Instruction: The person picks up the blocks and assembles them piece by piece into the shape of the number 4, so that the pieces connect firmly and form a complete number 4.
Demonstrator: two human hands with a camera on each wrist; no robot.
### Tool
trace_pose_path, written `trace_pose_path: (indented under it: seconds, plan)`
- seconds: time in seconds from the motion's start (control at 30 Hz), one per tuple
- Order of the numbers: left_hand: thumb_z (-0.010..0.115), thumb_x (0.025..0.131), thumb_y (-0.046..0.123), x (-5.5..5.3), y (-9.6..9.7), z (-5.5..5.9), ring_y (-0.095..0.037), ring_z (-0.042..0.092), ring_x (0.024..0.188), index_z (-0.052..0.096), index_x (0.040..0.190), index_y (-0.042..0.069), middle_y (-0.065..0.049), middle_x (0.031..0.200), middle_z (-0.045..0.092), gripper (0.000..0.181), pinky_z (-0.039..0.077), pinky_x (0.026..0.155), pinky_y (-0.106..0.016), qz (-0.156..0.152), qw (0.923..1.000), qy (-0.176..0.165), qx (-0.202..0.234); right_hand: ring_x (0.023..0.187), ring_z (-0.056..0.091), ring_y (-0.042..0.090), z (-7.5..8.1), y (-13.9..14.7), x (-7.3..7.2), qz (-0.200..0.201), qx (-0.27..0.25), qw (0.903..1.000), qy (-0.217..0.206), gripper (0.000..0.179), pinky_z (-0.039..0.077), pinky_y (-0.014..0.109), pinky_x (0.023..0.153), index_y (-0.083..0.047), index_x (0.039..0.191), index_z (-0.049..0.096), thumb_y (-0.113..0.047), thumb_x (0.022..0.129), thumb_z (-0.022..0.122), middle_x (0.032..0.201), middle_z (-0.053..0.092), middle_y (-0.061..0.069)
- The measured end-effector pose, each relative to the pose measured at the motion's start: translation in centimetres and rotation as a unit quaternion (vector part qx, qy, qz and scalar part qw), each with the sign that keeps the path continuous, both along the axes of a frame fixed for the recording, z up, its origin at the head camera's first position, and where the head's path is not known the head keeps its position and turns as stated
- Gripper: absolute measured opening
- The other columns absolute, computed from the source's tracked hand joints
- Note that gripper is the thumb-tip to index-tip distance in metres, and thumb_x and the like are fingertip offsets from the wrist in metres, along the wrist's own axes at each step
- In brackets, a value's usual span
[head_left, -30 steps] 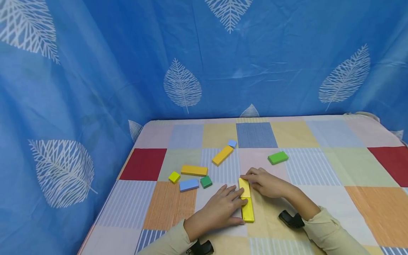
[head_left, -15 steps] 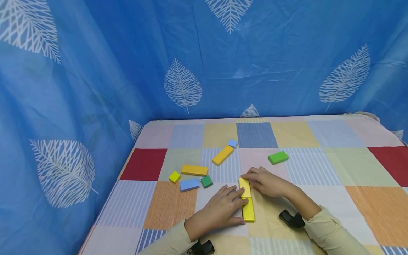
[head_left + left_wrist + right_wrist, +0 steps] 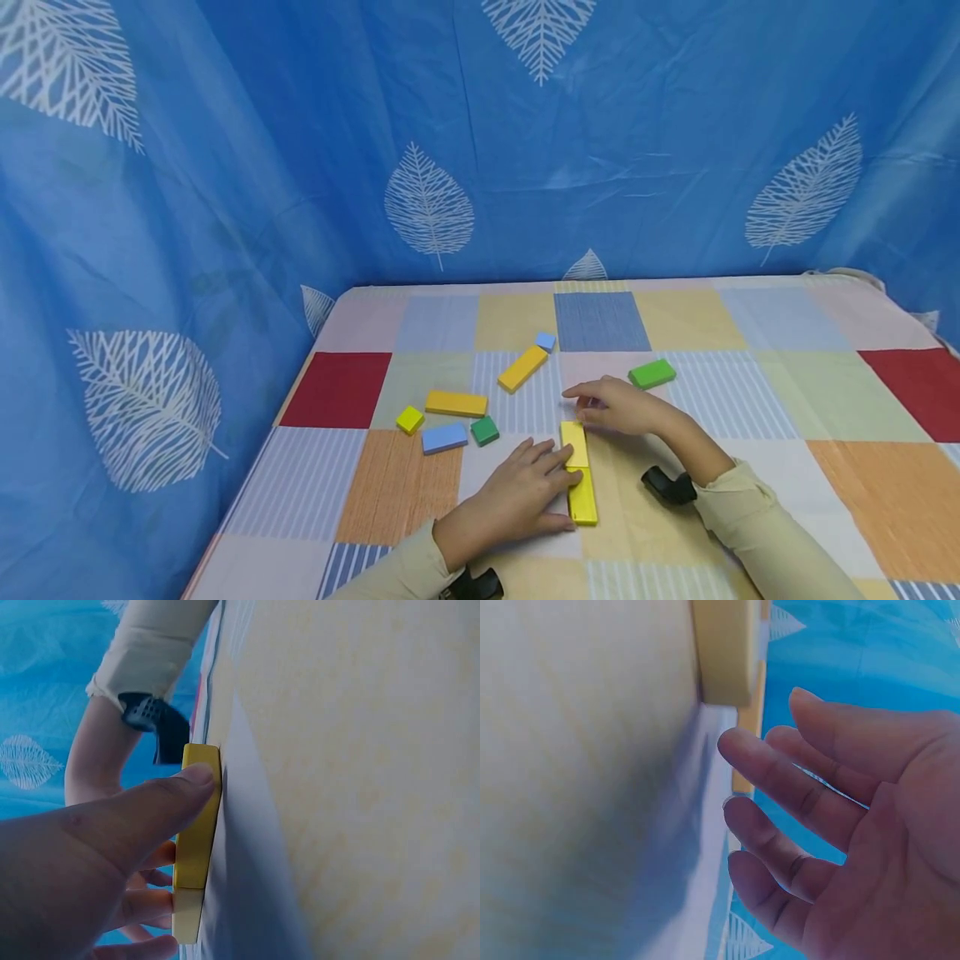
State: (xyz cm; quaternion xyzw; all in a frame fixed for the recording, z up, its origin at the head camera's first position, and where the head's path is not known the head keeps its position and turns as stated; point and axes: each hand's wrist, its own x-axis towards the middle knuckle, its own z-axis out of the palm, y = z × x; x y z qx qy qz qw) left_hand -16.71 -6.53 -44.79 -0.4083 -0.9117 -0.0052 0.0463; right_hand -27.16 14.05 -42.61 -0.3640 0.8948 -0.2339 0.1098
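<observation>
In the head view, my left hand [image 3: 517, 496] rests on two rectangular blocks laid end to end. One is a bright yellow block [image 3: 584, 505]; beyond it lies a pale yellow block [image 3: 574, 437]. The left thumb touches the bright block's side, as the left wrist view shows, while fingertips rest on top of both blocks. My right hand [image 3: 624, 406] hovers past the pale block's far end with loosely bent fingers. Nothing is between those fingers in the right wrist view, where the pale block's end [image 3: 726, 667] sits just above them.
Left of the hands lie an orange-yellow block [image 3: 456, 404], a blue block [image 3: 444, 438], a dark green block [image 3: 484, 430] and a small yellow block [image 3: 410, 419]. Farther back are another orange-yellow block [image 3: 522, 369], a small blue block [image 3: 546, 341] and a light green block [image 3: 652, 373].
My right hand has let go of the pale yellow block's far end and moved up and slightly forward. The left hand and the blocks stay in place.
</observation>
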Motion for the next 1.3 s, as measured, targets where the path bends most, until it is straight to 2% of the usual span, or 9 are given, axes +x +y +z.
trace_pose_path:
  seconds: [0.23,0.5,0.73,0.97,1.3]
  plan:
    - [0.058,0.080,0.057,-0.1,-0.2,-0.1,-0.022,0.044,0.126,0.057,0.124,0.026,-0.002,0.138,0.046,0.054,0.038,0.102,-0.041,-0.001,1.0000,0.004,-0.001,0.090,0.060,0.026,0.3,-0.2,-2.4,-0.021,-0.038,0.9990,0.015,0.037,0.049,0.041,0.077,0.004,0.123,0.053,-0.011,0.089,0.056,0.098,0.065,0.012]
    - [0.056,0.081,0.057,-0.1,-0.2,-0.1,-0.022,0.044,0.126,0.056,0.125,0.027,-0.001,0.139,0.045,0.054,0.038,0.101,-0.041,-0.005,1.0000,0.004,-0.003,0.096,0.057,0.032,0.3,-1.0,-5.0,-0.059,-0.058,0.9964,0.015,0.042,0.047,0.046,0.080,0.003,0.129,0.048,-0.013,0.090,0.054,0.101,0.063,0.015]
    - [0.056,0.081,0.057,0.0,-0.1,-0.2,-0.022,0.045,0.125,0.056,0.125,0.027,-0.001,0.139,0.045,0.053,0.039,0.101,-0.042,-0.005,1.0000,-0.002,0.002,0.099,0.055,0.037,0.2,-1.9,-7.0,-0.085,-0.091,0.9919,0.028,0.047,0.045,0.050,0.084,0.005,0.130,0.045,-0.013,0.089,0.057,0.107,0.060,0.023]
    - [0.055,0.081,0.057,0.1,-0.1,-0.2,-0.022,0.044,0.126,0.055,0.125,0.028,0.000,0.139,0.044,0.054,0.039,0.101,-0.042,0.002,0.9999,-0.008,-0.008,0.103,0.053,0.040,0.3,-3.0,-8.2,-0.106,-0.095,0.9894,0.031,0.049,0.044,0.051,0.086,0.003,0.131,0.044,-0.012,0.087,0.059,0.114,0.056,0.027]
    - [0.055,0.082,0.058,0.0,-0.1,0.0,-0.022,0.043,0.126,0.054,0.126,0.028,-0.001,0.140,0.044,0.054,0.038,0.101,-0.041,0.004,0.9998,-0.011,-0.014,0.111,0.046,0.042,0.2,-3.8,-8.5,-0.118,-0.090,0.9888,0.020,0.049,0.041,0.055,0.089,0.001,0.132,0.044,-0.014,0.088,0.059,0.121,0.048,0.028]
